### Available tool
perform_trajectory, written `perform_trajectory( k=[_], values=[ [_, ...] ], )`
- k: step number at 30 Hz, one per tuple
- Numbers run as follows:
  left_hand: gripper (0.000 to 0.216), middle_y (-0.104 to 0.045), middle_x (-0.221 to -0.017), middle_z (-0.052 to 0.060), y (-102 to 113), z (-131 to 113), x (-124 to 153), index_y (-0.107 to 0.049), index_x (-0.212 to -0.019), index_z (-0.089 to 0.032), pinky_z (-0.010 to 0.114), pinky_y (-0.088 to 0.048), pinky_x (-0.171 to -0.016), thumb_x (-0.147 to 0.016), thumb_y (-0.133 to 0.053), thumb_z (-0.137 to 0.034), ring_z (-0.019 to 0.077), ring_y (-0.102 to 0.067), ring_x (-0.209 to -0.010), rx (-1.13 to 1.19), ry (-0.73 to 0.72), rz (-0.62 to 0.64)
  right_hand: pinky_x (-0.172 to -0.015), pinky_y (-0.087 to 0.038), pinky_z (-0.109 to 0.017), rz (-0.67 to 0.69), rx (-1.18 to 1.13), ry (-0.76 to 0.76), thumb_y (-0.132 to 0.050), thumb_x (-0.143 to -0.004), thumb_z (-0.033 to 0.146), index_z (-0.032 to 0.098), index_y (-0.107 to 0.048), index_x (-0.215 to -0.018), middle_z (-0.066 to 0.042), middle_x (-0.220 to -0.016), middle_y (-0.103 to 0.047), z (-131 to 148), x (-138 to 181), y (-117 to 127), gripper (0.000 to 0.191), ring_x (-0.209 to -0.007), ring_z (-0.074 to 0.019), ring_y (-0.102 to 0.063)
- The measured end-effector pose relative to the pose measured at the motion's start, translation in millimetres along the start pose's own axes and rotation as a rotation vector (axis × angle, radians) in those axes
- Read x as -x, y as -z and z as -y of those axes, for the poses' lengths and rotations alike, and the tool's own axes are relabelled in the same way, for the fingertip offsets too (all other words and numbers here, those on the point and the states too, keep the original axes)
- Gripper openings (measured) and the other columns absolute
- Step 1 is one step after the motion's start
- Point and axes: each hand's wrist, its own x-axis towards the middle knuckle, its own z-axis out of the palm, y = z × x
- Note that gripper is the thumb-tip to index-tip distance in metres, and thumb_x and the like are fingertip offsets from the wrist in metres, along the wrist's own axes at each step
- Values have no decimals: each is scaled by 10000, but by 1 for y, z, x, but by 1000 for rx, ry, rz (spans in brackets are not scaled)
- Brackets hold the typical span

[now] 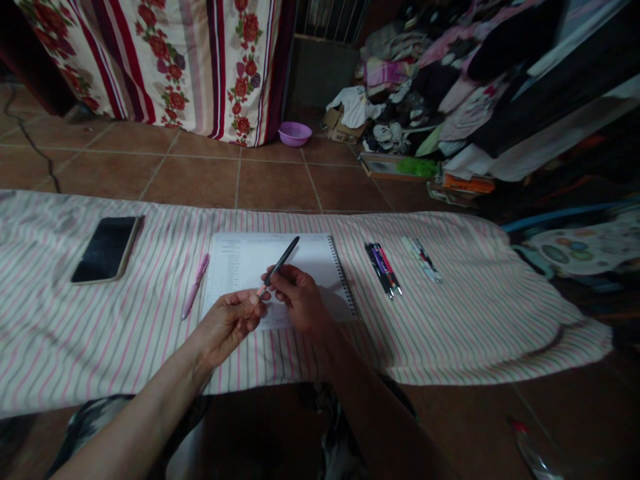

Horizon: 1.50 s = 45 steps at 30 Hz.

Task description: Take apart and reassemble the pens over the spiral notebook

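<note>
One dark pen [286,255], top jutting beyond right hand [301,301] gripping it, lower end pinched in left hand [229,323].

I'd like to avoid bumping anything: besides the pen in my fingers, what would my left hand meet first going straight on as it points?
Probably your right hand, just ahead of your left hand above the notebook, though depth is unclear.
</note>
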Motion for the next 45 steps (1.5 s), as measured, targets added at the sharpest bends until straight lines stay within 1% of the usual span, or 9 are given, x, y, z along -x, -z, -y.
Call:
perform_trajectory(
  k=[4, 10, 14, 18, 23, 25, 33, 39, 45],
  values=[
    [136, -546, -564, 9, -1, 0, 1, -641, -716, -58, 108, -291, -333, -604, -717, -70, 19, -402, -412, -15, 15, -7, -461, -278, -220, -92, 107, 70, -732, -626, 336, 179, -556, -660, 62, -524, -514, -3, 1, -3, 238, -464, -60, -377],
    [95, -541, -557, 11, 1, 0, -1, -623, -658, -63, 107, -347, -386, -604, -700, -53, 18, -406, -429, 20, 7, 4, -409, -204, -225, 70, -26, 5, -637, -715, 389, 211, -628, -961, -53, -966, -662, 3, 4, -1, 304, -541, -74, -427],
    [111, -535, -549, 3, 1, 0, -1, -627, -675, -65, 99, -331, -380, -601, -706, -46, 14, -401, -427, 15, 15, 11, -457, -266, -226, 24, -1, -14, -685, -663, 300, 200, -654, -833, -14, -789, -669, 3, 1, 0, 199, -541, -76, -434],
    [132, -549, -566, 11, 0, 1, 0, -646, -719, -55, 99, -332, -374, -605, -712, -54, 17, -410, -433, 11, 22, -4, -483, -286, -225, -63, 100, 51, -734, -620, 287, 180, -588, -670, 54, -555, -550, 1, 1, -2, 187, -487, -62, -379],
    [94, -543, -554, 7, -1, 0, -1, -642, -689, -62, 94, -335, -375, -623, -708, -73, 10, -399, -420, 25, 12, 29, -412, -210, -223, 66, -12, 4, -646, -711, 398, 216, -627, -936, -42, -961, -665, 7, 5, -2, 290, -546, -75, -405],
    [78, -538, -550, 7, 0, 0, -1, -640, -678, -60, 97, -335, -374, -629, -699, -66, 11, -394, -419, 27, 11, 37, -411, -203, -225, 79, -28, -14, -645, -713, 377, 216, -647, -939, -50, -1008, -663, 8, 5, 0, 277, -567, -79, -408],
    [112, -553, -578, 19, 2, 2, -1, -651, -702, -53, 94, -364, -392, -602, -698, -35, 19, -428, -441, 28, 33, 18, -468, -265, -218, -53, 73, 30, -749, -607, 316, 181, -580, -670, 48, -583, -577, -4, -2, 0, 225, -488, -55, -383],
    [57, -546, -556, 14, 2, 1, -1, -638, -641, -62, 88, -347, -373, -625, -692, -55, 11, -400, -417, 41, 16, 29, -455, -257, -225, 94, -8, 5, -631, -732, 360, 217, -628, -970, -44, -1002, -666, 3, 2, 2, 278, -606, -82, -460],
    [99, -530, -543, 6, 0, 1, 0, -656, -707, -49, 90, -349, -374, -615, -688, -37, 14, -391, -423, 57, 21, 26, -544, -330, -233, -11, 63, 26, -720, -645, 279, 187, -624, -724, 24, -665, -638, 0, -1, 1, 154, -558, -77, -458]
  ],
)
